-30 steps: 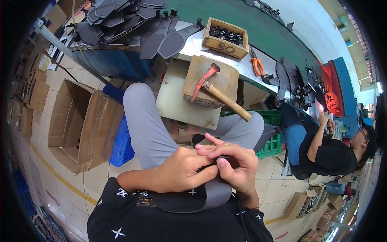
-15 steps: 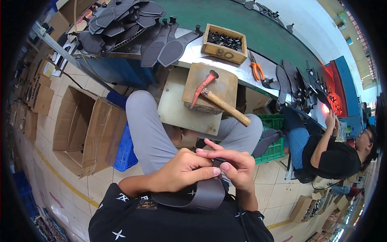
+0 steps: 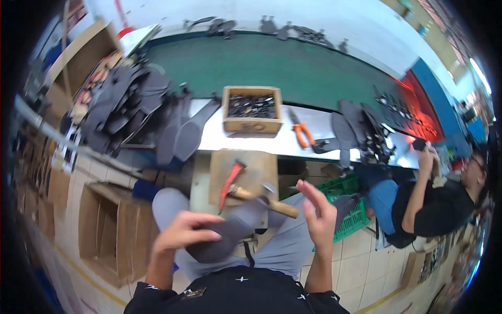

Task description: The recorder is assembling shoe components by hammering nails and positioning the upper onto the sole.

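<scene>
Along the pale wall (image 3: 240, 10) there's a green-topped bench (image 3: 272, 60). Left hand (image 3: 182, 230) is pinching some blurry dark piece (image 3: 226, 239), right hand (image 3: 320, 215) spread.

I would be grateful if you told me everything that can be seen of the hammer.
The hammer has a red, metal-looking head, dark at its broad end and tapering toward the other, and a light-brown, wood-looking handle. It lies on the brown block, its handle slanting right, past the block's edge. The blurred dark piece hides part of the handle; I cannot tell whether they touch. No one grips it.
</scene>
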A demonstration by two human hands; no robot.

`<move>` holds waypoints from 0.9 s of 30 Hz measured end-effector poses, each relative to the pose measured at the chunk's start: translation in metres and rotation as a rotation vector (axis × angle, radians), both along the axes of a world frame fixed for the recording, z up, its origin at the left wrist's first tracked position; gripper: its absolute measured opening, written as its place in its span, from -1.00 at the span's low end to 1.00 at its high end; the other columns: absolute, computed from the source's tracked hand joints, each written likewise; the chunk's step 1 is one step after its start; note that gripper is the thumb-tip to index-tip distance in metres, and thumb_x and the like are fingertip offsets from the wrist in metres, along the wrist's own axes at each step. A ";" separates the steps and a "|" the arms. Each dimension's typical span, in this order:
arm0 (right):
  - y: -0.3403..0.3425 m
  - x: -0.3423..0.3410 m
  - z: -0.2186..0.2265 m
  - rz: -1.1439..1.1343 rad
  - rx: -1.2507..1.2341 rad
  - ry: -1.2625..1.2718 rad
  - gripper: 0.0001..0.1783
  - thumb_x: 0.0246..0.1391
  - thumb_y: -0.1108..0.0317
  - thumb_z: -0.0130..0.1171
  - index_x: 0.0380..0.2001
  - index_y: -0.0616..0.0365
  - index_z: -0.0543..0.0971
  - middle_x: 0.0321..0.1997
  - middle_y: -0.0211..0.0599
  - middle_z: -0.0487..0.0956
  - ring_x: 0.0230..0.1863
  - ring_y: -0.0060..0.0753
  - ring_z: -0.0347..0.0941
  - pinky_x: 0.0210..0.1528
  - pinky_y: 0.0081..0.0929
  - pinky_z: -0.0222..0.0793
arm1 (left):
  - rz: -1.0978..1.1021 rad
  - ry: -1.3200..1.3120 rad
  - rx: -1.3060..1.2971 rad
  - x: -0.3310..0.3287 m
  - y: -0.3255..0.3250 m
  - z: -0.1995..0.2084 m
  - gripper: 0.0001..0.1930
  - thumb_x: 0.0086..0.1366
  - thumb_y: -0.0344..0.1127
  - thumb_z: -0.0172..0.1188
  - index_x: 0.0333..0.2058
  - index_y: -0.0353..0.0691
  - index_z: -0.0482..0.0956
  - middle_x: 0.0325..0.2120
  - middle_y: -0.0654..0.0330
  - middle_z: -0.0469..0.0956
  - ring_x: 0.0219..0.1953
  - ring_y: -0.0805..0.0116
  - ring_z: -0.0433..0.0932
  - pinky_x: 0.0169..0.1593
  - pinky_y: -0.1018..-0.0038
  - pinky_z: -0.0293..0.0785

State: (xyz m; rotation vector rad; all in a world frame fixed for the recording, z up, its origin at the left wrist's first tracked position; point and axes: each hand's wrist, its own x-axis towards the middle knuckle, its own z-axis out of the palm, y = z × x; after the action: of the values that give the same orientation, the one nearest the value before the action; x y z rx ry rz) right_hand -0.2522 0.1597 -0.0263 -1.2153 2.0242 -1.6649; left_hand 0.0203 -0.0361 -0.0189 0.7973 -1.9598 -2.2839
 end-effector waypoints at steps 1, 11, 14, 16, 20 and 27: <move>-0.009 -0.016 -0.003 -0.121 -0.001 -0.031 -0.64 0.20 0.43 0.13 0.05 0.31 0.55 -0.03 -0.08 0.65 -0.01 -0.24 0.61 0.06 -0.42 0.45 | 0.147 0.060 -0.097 0.005 -0.018 0.002 -0.57 0.14 -0.44 0.40 0.00 -0.41 0.60 -0.14 0.17 0.64 -0.13 0.47 0.57 0.01 0.50 0.49; 0.012 -0.224 -0.079 -0.414 0.447 0.277 -0.68 0.16 0.26 0.20 -0.32 0.40 0.59 -0.48 0.03 0.61 -0.43 0.01 0.58 -0.34 -0.23 0.45 | 0.643 -0.163 -1.449 -0.042 -0.192 -0.022 -0.42 0.36 -0.25 0.16 0.26 -0.42 0.26 0.21 -0.16 0.32 0.23 -0.07 0.34 0.30 0.27 0.22; -0.005 -0.208 -0.077 -0.562 0.048 0.022 -0.74 0.20 0.29 0.20 -0.37 0.34 0.58 -0.58 -0.25 0.54 -0.66 -0.49 0.41 -0.60 -0.47 0.30 | 0.614 -0.024 -1.270 -0.072 -0.134 -0.004 -0.45 0.32 -0.36 0.14 0.25 -0.40 0.28 0.21 -0.14 0.32 0.29 -0.04 0.28 0.36 0.26 0.14; -0.026 -0.169 -0.029 -0.550 -0.225 -0.245 -0.77 0.30 0.26 0.13 -0.29 0.22 0.59 -0.54 -0.52 0.47 -0.66 -0.79 0.29 -0.71 -0.72 0.12 | 0.534 0.061 -1.389 -0.090 -0.094 0.007 -0.45 0.24 -0.46 0.18 0.22 -0.37 0.33 0.22 -0.09 0.35 0.27 0.01 0.33 0.34 0.27 0.19; -0.082 -0.062 0.062 -0.364 -0.305 -0.288 -0.73 0.34 0.22 0.09 -0.28 0.25 0.56 -0.50 -0.52 0.46 -0.66 -0.79 0.30 -0.70 -0.76 0.16 | 0.218 0.403 -1.188 -0.141 -0.028 0.027 -0.10 0.09 -0.34 0.39 0.32 -0.45 0.07 0.31 -0.23 0.16 0.40 -0.13 0.10 0.43 0.17 -0.02; -0.074 0.027 0.061 0.339 -0.358 -0.173 -0.54 0.36 0.06 0.02 -0.10 0.34 0.55 -0.23 -0.22 0.60 -0.34 -0.49 0.57 -0.28 -0.54 0.51 | 0.494 0.584 -0.726 -0.100 -0.020 0.032 -0.50 0.26 -0.52 0.22 0.14 -0.29 0.28 -0.25 0.11 0.65 -0.19 0.37 0.66 -0.11 0.47 0.56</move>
State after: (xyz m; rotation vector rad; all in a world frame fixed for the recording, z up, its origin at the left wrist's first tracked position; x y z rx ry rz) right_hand -0.2250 0.0859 0.0346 -1.3758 1.3664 -1.9260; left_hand -0.0799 -0.0561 0.0127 0.3970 -1.8145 -1.1967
